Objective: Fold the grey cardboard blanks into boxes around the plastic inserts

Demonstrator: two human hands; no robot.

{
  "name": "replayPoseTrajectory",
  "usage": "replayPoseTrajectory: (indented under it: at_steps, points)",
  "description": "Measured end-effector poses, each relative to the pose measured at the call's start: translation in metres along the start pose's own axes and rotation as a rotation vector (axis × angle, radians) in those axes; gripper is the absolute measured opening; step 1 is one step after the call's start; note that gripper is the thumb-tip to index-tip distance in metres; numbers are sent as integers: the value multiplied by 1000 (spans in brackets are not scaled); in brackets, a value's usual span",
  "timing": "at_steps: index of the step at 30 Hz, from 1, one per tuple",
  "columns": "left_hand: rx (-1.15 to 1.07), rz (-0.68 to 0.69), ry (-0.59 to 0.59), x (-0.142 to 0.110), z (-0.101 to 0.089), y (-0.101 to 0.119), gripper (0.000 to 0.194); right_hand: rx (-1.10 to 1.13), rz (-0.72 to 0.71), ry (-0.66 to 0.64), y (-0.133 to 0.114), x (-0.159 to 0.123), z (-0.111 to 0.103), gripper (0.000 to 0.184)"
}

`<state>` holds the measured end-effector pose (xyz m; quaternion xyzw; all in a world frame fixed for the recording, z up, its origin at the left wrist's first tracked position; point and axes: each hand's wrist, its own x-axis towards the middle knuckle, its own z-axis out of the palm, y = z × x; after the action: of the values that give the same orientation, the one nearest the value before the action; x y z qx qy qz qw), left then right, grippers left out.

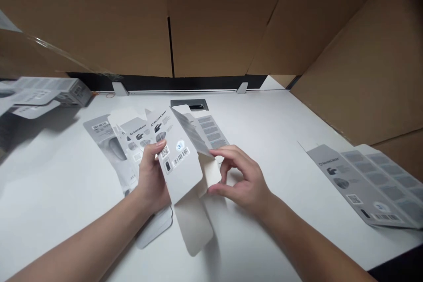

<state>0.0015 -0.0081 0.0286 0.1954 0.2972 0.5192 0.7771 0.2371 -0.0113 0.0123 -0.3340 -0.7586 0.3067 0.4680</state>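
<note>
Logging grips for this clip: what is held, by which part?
A carton: the left hand grips its side edge, the right hand touches an end flap.

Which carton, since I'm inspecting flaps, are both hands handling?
The central open-flapped SilverCrest carton: only this one is raised between left hand and right hand.

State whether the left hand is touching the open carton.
Touching: the head view shows the left hand gripping the open carton, its thumb lying over the printed side beside the QR code.
</note>
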Motion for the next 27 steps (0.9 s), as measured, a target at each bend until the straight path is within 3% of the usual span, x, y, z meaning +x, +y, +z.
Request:
replayPoseTrajectory:
  at_steps: [3, 6, 9, 12, 15, 23, 27]
  points:
    - [-3, -59, -61, -1, 1, -1, 39, 42, 121, 12, 3, -1, -1, 61]
    - [-10, -12, -89, 0, 2, -5, 43, 74, 237, 59, 3, -2, -2, 56]
    - [23, 12, -122, -1, 0, -10, 42, 90, 290, 8, 1, -1, -1, 30]
    - [97, 2, -190, -4, -2, -14, 46, 80, 254, -53, 0, 2, 3, 37]
    - [147, 5, -232, -6, -1, -17, 54, 99, 193, -26, -3, 6, 5, 43]
    - [184, -29, -207, 2, -1, -26, 48, -41, 115, 125, -1, 7, -5, 37]
    - [200, -34, -193, 2, -3, -24, 55, -197, 24, 115, 2, 4, -6, 41]
